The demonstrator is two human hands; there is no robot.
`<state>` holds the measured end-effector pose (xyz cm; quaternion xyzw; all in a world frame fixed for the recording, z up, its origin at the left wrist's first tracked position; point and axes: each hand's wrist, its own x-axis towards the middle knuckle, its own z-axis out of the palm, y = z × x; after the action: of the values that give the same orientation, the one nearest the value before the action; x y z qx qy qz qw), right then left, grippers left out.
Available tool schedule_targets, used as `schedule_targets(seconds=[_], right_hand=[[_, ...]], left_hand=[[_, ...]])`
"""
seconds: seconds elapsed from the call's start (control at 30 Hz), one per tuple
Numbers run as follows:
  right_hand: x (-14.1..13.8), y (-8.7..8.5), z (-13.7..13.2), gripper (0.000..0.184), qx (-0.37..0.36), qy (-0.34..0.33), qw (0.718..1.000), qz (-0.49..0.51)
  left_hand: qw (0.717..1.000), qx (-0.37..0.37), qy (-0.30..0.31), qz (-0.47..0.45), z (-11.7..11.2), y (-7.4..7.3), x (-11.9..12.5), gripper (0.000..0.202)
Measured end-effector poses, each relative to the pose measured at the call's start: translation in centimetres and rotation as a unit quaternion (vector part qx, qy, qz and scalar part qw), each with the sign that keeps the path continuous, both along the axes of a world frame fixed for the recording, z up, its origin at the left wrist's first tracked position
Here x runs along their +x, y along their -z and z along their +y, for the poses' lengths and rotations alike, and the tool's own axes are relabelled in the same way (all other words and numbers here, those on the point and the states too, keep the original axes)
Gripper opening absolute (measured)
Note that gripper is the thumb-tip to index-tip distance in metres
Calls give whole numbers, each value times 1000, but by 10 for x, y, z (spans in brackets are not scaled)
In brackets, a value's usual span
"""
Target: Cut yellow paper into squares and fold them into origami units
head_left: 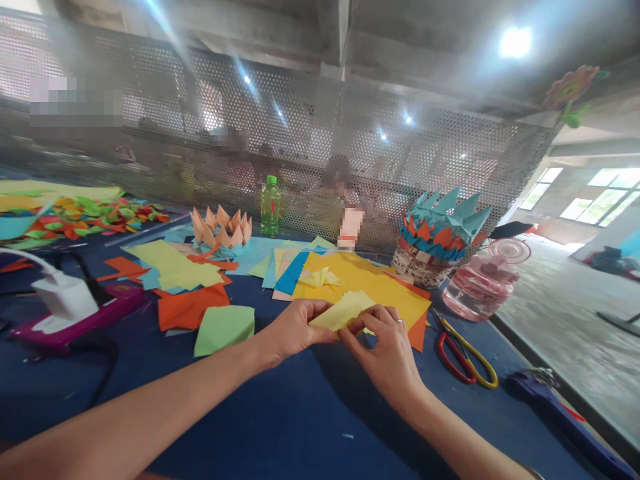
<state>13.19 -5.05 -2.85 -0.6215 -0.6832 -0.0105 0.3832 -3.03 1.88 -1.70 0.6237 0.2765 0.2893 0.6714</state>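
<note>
A pale yellow paper piece (343,311) is held over a larger deep yellow sheet (367,283), pinched between the fingers (320,313) of the left hand (295,330) and those of the right hand (385,357), both sets narrowly closed on it. Because the thin paper is gripped only near its edges, it could slip, and any crease pressed then could be set off line; it could also be torn if the hands were drawn apart too sharply. The blue worktop (310,427) is crowded with loose orange offcuts (193,307), which could be disturbed by a passing forearm. Red-and-yellow-handled scissors (465,357) lie near the right hand and could be knocked, while a glass jar (480,287) could be tipped if bumped.
</note>
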Motion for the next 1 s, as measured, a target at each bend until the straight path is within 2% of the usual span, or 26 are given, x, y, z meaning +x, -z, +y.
schedule_targets(seconds=[0.07,0.2,0.3,0.4,0.47,0.7,0.87,1.0], right_hand=[[1,1,0,15,14,16,1000,12],[3,5,3,49,31,53,994,89],[2,7,5,63,-46,27,979,199],[0,7,6,62,-127,-24,943,308],[0,6,6,61,-145,-42,928,340],[-2,2,2,58,-116,-51,929,348],[-3,1,1,55,-93,-35,947,306],[-3,4,1,55,-75,-30,956,283]], left_hand=[[1000,-1,-10,6,-1,-2,0,33],[1000,-9,-25,17,-3,-7,-1,33],[999,-15,-30,21,-3,-10,0,36],[999,-10,-28,23,-3,-10,0,38],[999,-6,-26,23,-2,-9,0,37],[999,14,-19,28,-2,-7,0,35],[999,22,-15,36,-2,-3,0,33],[999,0,-16,38,-2,0,0,30]])
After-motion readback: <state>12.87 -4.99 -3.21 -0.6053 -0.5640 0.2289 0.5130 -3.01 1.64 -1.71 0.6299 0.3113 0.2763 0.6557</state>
